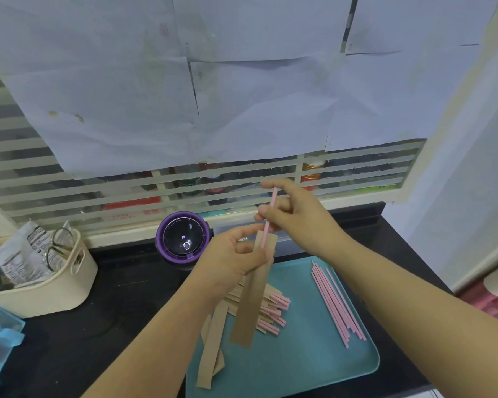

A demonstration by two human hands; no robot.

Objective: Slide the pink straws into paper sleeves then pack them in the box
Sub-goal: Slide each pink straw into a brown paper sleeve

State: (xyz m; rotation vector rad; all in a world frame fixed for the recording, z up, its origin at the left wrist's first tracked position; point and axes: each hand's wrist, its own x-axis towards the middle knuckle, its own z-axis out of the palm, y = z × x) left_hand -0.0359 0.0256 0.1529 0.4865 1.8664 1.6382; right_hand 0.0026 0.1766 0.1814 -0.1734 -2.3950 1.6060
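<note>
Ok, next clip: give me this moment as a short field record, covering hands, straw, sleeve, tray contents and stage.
left hand: holds a brown paper sleeve near its top end
right hand: pinches a pink straw
straw: lower end entering the sleeve's top, most of it outside
tray: teal, on dark counter
loose straws: row on the tray's right side
sleeved straws: pile at tray's left, pink ends showing
empty sleeves: at tray's left edge
stage: insertion just starting

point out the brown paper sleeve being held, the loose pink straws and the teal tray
brown paper sleeve (pixel 246 305), head view, middle of its flat face
loose pink straws (pixel 338 304), head view, middle of the bundle
teal plastic tray (pixel 305 369), head view, bare floor
</note>
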